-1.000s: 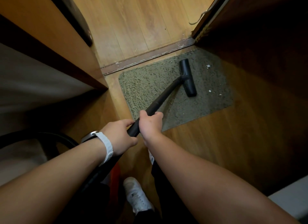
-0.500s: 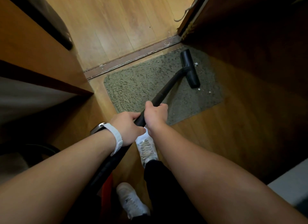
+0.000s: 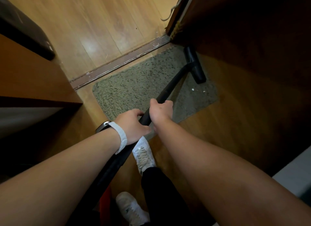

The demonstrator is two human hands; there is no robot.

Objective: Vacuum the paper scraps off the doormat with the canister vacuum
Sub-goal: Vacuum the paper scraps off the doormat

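A grey-green doormat (image 3: 134,84) lies on the wooden floor just inside a metal threshold strip. The black vacuum wand (image 3: 170,87) runs from my hands up to its black floor nozzle (image 3: 195,65), which rests at the mat's far right edge against a dark wooden door. My right hand (image 3: 160,110) grips the wand higher up; my left hand (image 3: 133,124), with a white watch band at the wrist, grips it just below. Two small white paper scraps (image 3: 193,89) lie on the mat below the nozzle.
A wooden cabinet (image 3: 33,84) stands at the left, close to the mat's left edge. The dark door (image 3: 244,40) bounds the right. The threshold strip (image 3: 117,64) crosses behind the mat. My white shoes (image 3: 143,156) stand near the mat's front edge.
The nozzle has slid further right across the mat to its right edge by the door. Both hands kept their grip on the wand, and one foot stepped forward.
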